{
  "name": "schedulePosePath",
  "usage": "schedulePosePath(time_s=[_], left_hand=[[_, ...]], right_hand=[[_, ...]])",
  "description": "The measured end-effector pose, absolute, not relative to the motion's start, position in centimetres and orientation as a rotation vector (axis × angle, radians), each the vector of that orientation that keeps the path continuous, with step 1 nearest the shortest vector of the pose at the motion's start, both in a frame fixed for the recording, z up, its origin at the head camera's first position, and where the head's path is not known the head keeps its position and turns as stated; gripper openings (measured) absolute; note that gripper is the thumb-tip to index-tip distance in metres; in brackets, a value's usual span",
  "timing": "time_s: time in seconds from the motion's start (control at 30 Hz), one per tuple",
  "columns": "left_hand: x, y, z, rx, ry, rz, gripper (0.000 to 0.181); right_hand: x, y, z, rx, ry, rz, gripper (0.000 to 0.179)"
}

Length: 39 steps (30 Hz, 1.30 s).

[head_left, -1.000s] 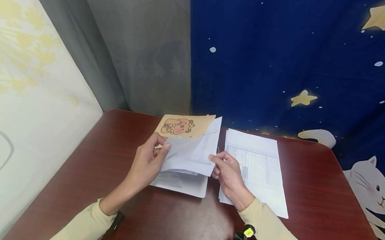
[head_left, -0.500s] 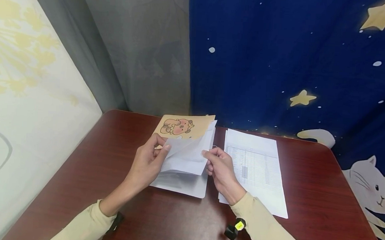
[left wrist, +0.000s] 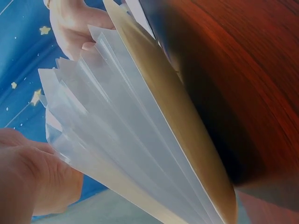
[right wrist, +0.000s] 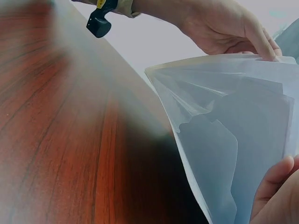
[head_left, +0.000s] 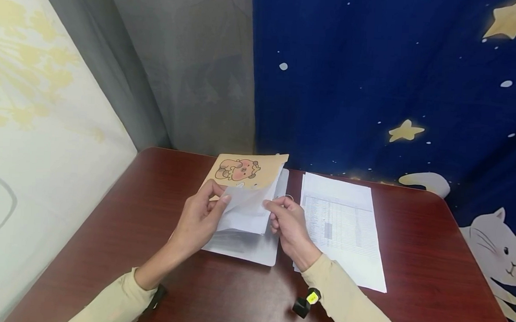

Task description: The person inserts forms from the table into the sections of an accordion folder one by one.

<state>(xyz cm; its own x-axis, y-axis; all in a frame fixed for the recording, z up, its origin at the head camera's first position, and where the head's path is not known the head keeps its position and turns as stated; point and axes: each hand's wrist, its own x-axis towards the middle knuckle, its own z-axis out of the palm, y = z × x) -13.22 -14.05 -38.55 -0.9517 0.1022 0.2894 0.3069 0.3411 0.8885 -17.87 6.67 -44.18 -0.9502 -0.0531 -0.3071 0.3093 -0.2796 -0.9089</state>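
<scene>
A folder with clear pockets lies open on the table, its tan cover (head_left: 240, 170) printed with a cartoon animal. My left hand (head_left: 199, 216) grips the raised cover and pockets from the left, thumb on top. In the left wrist view the clear pockets (left wrist: 121, 121) fan out from the spine. Between the hands a white paper sheet (head_left: 244, 220) sits mostly inside a pocket. Its right edge is pinched by the thumb and fingers of my right hand (head_left: 290, 225). The right wrist view shows the left hand (right wrist: 233, 28) at the folder's far edge.
To the right lies a stack of printed sheets (head_left: 345, 232) with a table on the top one. The dark red wooden table (head_left: 256, 300) ends at a blue curtain (head_left: 352, 88) with stars and a grey curtain (head_left: 192, 71).
My right hand has moved left, and the white paper sheet has slid left with it, deeper into the folder's pocket. The left hand has stayed nearly still.
</scene>
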Motion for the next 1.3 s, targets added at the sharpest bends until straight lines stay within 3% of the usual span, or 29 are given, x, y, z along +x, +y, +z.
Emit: schedulePosePath(time_s=[0.2,1.0,1.3], left_hand=[[-12.1,-13.3,-36.3,-0.384,-2.432,-1.679,0.009],[-12.0,-13.4,-35.8,-0.378,-2.438,-1.623,0.008],[-12.0,-13.5,-36.0,-0.423,-2.413,-1.624,0.008]], right_hand=[[-17.9,6.4,-43.8,0.314,1.788,-2.238,0.017],[-17.8,6.7,-44.7,0.289,1.832,-2.226,0.039],[-16.5,7.6,-42.5,0.141,1.873,-2.180,0.033]])
